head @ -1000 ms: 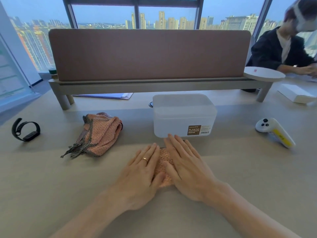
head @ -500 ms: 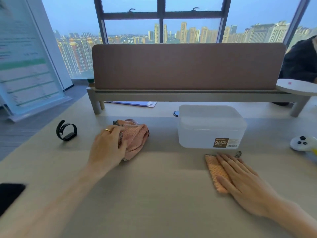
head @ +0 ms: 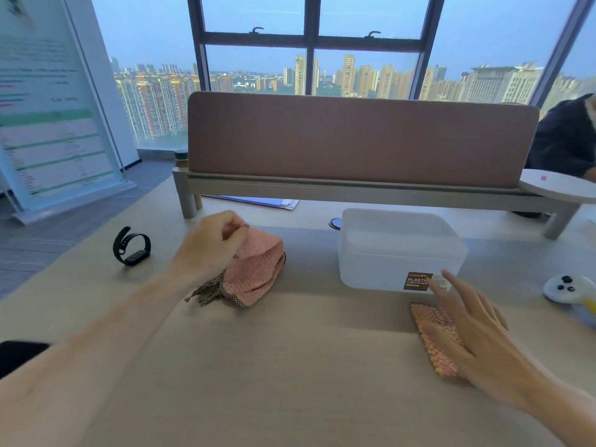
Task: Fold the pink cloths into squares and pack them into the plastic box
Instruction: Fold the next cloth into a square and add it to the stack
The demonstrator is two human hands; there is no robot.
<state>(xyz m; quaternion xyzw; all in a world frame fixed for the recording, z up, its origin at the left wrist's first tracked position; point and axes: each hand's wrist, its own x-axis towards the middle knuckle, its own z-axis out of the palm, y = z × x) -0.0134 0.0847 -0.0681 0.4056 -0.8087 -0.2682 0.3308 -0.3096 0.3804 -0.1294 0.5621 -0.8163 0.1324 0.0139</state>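
Note:
A crumpled pink cloth (head: pixel 258 272) with a dark checked fringe lies left of centre on the table. My left hand (head: pixel 209 243) pinches its top edge. A small folded pink cloth (head: pixel 429 330) lies flat in front of the plastic box (head: pixel 396 250). My right hand (head: pixel 474 330) rests on the folded cloth's right side, fingers spread and pointing toward the box. The translucent white box stands with its lid on, a brown label on its front.
A black wristband (head: pixel 132 245) lies at the left. A white controller (head: pixel 567 288) sits at the right edge. Behind the box stands a low shelf with a brown divider panel (head: pixel 361 140). A seated person (head: pixel 564 137) is at far right.
My left hand left the folded cloth, reached to the crumpled cloth and now pinches and lifts its top. My right hand stayed on the folded cloth. The view swung left.

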